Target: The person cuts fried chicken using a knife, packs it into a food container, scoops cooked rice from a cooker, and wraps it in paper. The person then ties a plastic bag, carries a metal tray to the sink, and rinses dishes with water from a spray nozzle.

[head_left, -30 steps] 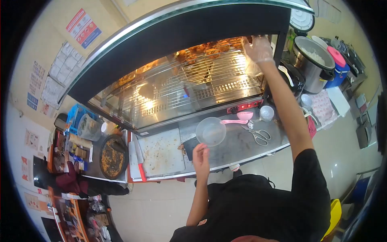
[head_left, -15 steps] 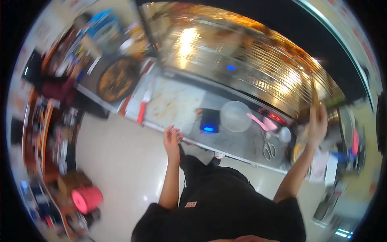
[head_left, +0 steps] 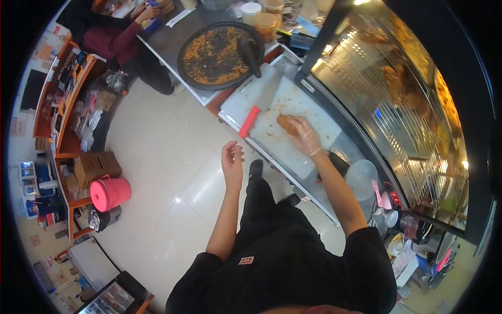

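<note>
A clear plastic glove covers my right hand (head_left: 303, 137), whose fingers grip a piece of brown fried food (head_left: 286, 124) just above the white cutting board (head_left: 300, 108). The board has crumbs on it. My left hand (head_left: 232, 159) is bare and raised over the floor beside the counter edge, fingers loosely curled and apart, holding nothing. Between the two hands, a knife with a red handle (head_left: 249, 121) lies at the board's left side, its handle toward the counter edge. Above it rests a large dark stone mortar (head_left: 184, 63) with brown paste and a pestle.
The glass display warmer (head_left: 334, 104) with wire racks stands at right. A clear round container (head_left: 362, 179) sits on the counter at lower right. Another person (head_left: 119, 39) in a maroon top stands at upper left. A pink bucket (head_left: 111, 192) is by the orange shelves.
My right hand has come from inside the warmer to the board, now with the fried piece in it. The view has swung left. My left hand remains empty.
</note>
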`<action>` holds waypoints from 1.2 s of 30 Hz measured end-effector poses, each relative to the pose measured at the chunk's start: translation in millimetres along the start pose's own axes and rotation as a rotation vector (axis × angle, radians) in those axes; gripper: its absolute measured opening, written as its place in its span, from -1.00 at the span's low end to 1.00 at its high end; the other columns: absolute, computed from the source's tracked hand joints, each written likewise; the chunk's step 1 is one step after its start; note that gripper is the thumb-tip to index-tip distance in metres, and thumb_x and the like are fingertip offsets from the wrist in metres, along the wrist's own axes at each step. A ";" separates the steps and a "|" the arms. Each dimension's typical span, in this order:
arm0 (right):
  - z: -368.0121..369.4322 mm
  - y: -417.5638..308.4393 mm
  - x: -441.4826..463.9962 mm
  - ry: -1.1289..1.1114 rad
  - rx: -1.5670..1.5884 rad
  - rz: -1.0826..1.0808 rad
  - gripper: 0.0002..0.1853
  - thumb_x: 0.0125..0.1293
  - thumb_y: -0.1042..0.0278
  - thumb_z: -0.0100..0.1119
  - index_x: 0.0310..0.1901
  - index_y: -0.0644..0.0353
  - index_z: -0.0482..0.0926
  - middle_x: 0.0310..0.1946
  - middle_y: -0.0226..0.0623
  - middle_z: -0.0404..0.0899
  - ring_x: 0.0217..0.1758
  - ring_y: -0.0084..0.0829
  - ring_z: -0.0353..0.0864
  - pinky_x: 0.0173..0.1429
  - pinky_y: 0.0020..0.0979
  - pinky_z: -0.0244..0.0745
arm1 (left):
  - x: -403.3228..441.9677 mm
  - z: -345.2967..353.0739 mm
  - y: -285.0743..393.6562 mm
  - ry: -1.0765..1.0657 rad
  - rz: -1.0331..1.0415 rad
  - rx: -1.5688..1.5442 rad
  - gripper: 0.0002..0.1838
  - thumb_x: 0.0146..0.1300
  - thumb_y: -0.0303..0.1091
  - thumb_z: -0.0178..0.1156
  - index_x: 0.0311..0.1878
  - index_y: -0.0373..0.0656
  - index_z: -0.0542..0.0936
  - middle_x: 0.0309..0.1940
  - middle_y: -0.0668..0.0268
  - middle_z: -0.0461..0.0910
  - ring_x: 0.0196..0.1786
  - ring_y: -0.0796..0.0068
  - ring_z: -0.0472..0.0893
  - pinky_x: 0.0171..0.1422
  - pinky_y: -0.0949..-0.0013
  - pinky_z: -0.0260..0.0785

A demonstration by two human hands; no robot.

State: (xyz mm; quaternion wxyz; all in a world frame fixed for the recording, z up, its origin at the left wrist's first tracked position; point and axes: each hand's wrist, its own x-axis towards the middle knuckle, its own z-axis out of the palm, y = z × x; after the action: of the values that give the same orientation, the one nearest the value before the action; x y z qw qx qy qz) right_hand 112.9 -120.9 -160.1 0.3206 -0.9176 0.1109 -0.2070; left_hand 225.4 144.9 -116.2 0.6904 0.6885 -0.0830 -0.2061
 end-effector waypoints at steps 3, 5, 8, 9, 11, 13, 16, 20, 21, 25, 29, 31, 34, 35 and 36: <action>-5.9 -34.7 17.0 0.080 -0.177 0.022 -0.38 0.08 0.47 0.37 0.24 0.15 0.46 0.19 -0.02 0.44 0.25 0.05 0.47 0.35 -0.11 0.39 | 50.5 -16.3 -16.7 -0.029 0.015 0.210 -0.63 0.40 -0.33 0.17 0.25 -0.05 0.45 -0.02 0.27 0.56 -0.06 0.49 0.56 -0.08 0.41 0.46; 10.3 -46.5 27.5 0.138 -0.137 0.096 -0.38 0.10 0.43 0.38 0.24 0.17 0.46 0.16 0.00 0.46 0.23 0.06 0.48 0.34 -0.09 0.39 | 88.1 -12.7 -32.6 -0.089 0.056 0.318 -0.62 0.38 -0.36 0.18 0.23 -0.17 0.45 0.00 0.20 0.56 -0.01 0.41 0.56 -0.01 0.37 0.46; 70.7 -80.9 38.3 0.156 -0.003 0.361 -0.40 0.14 0.32 0.38 0.23 0.23 0.45 0.10 0.06 0.49 0.21 0.10 0.48 0.31 -0.05 0.40 | 110.3 -4.0 -26.2 -0.232 -0.099 0.347 -0.58 0.37 -0.30 0.19 0.22 -0.28 0.44 -0.01 0.14 0.58 0.02 0.35 0.58 0.06 0.35 0.44; 89.4 -91.8 56.1 0.124 0.024 0.505 -0.41 0.17 0.27 0.37 0.23 0.25 0.44 0.08 0.08 0.50 0.21 0.11 0.47 0.30 -0.02 0.40 | 114.3 1.0 -22.6 -0.275 -0.181 0.326 -0.56 0.37 -0.26 0.19 0.21 -0.31 0.44 -0.02 0.12 0.59 0.02 0.33 0.58 0.08 0.34 0.44; 126.4 -88.0 86.9 0.211 0.051 0.520 -0.39 0.24 0.25 0.29 0.29 0.24 0.36 0.07 0.14 0.50 0.20 0.14 0.48 0.28 0.03 0.40 | 119.5 2.1 -37.8 -0.341 -0.292 0.255 -0.58 0.40 -0.20 0.09 0.21 -0.24 0.47 -0.10 0.24 0.58 -0.10 0.42 0.56 -0.03 0.38 0.42; 134.2 -95.0 113.6 0.052 -0.077 0.732 -0.35 0.26 0.27 0.23 0.35 0.23 0.26 0.07 0.14 0.51 0.19 0.17 0.50 0.27 0.04 0.40 | 120.9 -1.7 -51.5 -0.409 -0.377 0.221 -0.59 0.41 -0.16 0.02 0.20 -0.20 0.49 -0.17 0.33 0.58 -0.18 0.48 0.54 -0.11 0.41 0.41; 151.3 -73.6 124.6 0.014 -0.211 0.806 -0.30 0.25 0.32 0.20 0.39 0.22 0.17 0.09 0.20 0.49 0.20 0.21 0.48 0.27 0.06 0.40 | 125.8 -7.9 -51.6 -0.531 -0.458 0.200 -0.60 0.40 -0.17 -0.03 0.17 -0.17 0.53 -0.26 0.39 0.56 -0.22 0.54 0.51 -0.14 0.42 0.39; 101.5 -90.1 142.6 -0.191 -0.043 1.069 -0.27 0.18 0.40 0.21 0.39 0.19 0.17 0.14 0.25 0.43 0.18 0.21 0.49 0.25 0.06 0.41 | 126.0 -9.5 -22.6 -0.641 -0.541 0.116 -0.65 0.38 -0.25 0.00 0.12 -0.16 0.56 -0.30 0.44 0.53 -0.26 0.61 0.49 -0.16 0.45 0.39; 95.8 -89.9 131.8 -0.096 -0.049 0.983 -0.28 0.18 0.40 0.20 0.39 0.18 0.17 0.11 0.24 0.46 0.15 0.20 0.51 0.22 0.06 0.43 | 126.2 -10.3 -18.7 -0.656 -0.548 0.103 -0.67 0.37 -0.27 0.00 0.11 -0.15 0.56 -0.30 0.45 0.53 -0.27 0.63 0.49 -0.16 0.46 0.38; 48.3 -91.0 47.4 0.237 -0.153 0.559 -0.37 0.24 0.40 0.14 0.37 0.13 0.24 -0.07 0.15 0.57 -0.01 0.15 0.60 0.09 0.03 0.50 | 130.8 12.1 -45.9 -0.606 -0.134 0.290 -0.67 0.28 -0.38 0.12 0.10 -0.17 0.55 -0.25 0.36 0.57 -0.19 0.50 0.56 -0.10 0.40 0.44; -14.2 -127.7 -10.5 0.095 -0.094 0.894 -0.47 0.30 0.35 0.07 0.32 0.18 0.30 -0.20 0.20 0.60 -0.12 0.19 0.62 0.01 0.07 0.50 | 149.6 92.9 -29.7 -0.704 0.574 0.519 -0.54 0.15 -0.37 0.30 0.15 -0.15 0.50 -0.01 0.09 0.58 0.06 0.09 0.58 0.14 0.18 0.45; -18.7 -128.8 -21.0 0.047 -0.140 0.999 -0.48 0.31 0.34 0.05 0.31 0.21 0.31 -0.23 0.22 0.60 -0.16 0.21 0.62 -0.02 0.10 0.50 | 152.1 116.7 -26.6 -0.849 0.546 0.748 -0.49 0.12 -0.33 0.34 0.17 -0.12 0.48 0.02 0.07 0.55 0.11 0.03 0.54 0.18 0.12 0.43; -20.2 -124.3 -24.6 -0.012 -0.162 1.095 -0.48 0.31 0.32 0.02 0.30 0.27 0.31 -0.25 0.22 0.61 -0.17 0.23 0.62 -0.05 0.12 0.49 | 146.5 124.0 -33.7 -0.949 0.511 0.881 -0.44 0.10 -0.29 0.37 0.19 -0.09 0.45 0.02 0.08 0.54 0.11 0.00 0.53 0.16 0.08 0.43; -12.5 -118.4 -28.0 0.001 -0.172 1.077 -0.48 0.30 0.33 0.02 0.28 0.28 0.31 -0.26 0.22 0.61 -0.15 0.23 0.62 -0.05 0.13 0.49 | 143.5 120.7 -39.2 -0.968 0.498 0.892 -0.43 0.10 -0.27 0.38 0.20 -0.09 0.45 0.00 0.09 0.54 0.10 0.01 0.54 0.14 0.08 0.44; -5.9 -115.1 -28.1 0.012 -0.179 1.059 -0.49 0.30 0.33 0.02 0.27 0.30 0.31 -0.26 0.22 0.61 -0.14 0.23 0.62 -0.05 0.13 0.49 | 139.5 115.8 -36.2 -0.969 0.500 0.867 -0.46 0.11 -0.27 0.38 0.17 -0.10 0.46 -0.02 0.10 0.54 0.07 0.03 0.55 0.12 0.08 0.44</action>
State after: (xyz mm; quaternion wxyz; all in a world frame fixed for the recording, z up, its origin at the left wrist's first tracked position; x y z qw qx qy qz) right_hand 93.4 -26.1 -91.6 0.3010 -0.7586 0.5778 -0.0118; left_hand 298.9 -15.6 -171.0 0.2650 0.6926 -0.6127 -0.2732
